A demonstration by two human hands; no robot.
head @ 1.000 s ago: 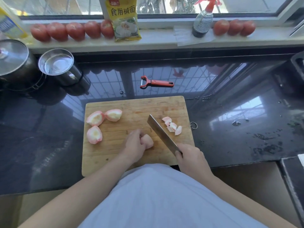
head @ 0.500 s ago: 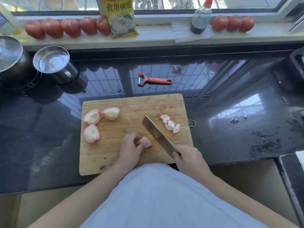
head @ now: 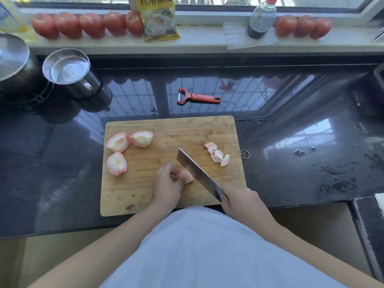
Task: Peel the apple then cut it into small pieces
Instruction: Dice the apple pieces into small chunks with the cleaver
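On the wooden cutting board (head: 172, 127) my left hand (head: 168, 185) holds a peeled apple wedge (head: 186, 176) with curled fingers. My right hand (head: 242, 201) grips the handle of a cleaver (head: 197, 173), whose blade lies against the right side of that wedge. Three peeled apple quarters (head: 119, 142) lie at the board's left. A small heap of cut apple pieces (head: 218, 155) sits near the board's right edge.
A red peeler (head: 197, 98) lies on the dark glossy counter behind the board. Two steel pots (head: 68, 73) stand at the back left. On the windowsill are rows of tomatoes (head: 91, 24), a yellow packet (head: 159, 19) and a bottle (head: 261, 17). Wet specks dot the counter's right side.
The cleaver blade has moved closer to the wedge held in my left hand and now touches it. My left fingers have shifted slightly on the wedge.
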